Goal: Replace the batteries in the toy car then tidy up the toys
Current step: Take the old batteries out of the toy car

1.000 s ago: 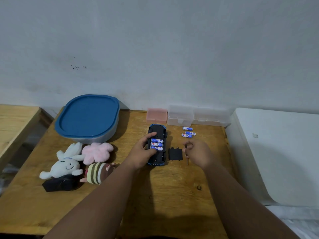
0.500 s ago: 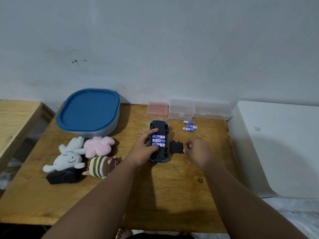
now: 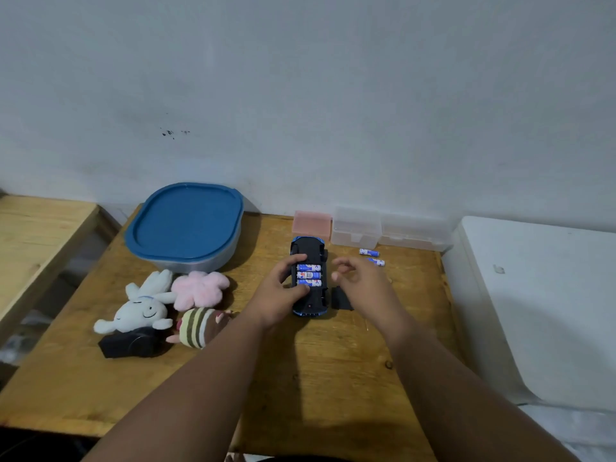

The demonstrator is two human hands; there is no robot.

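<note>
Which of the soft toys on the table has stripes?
The round brown-and-cream striped toy, lying nearest the left hand. The white rabbit and the pink flower-shaped one beside it are plain.

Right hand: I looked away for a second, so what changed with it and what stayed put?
The right hand let go of the thin tool it was pinching and moved up toward the toy car, fingers now spread and empty. The left hand still holds the car, batteries seated; the cover lies beside it.
</note>
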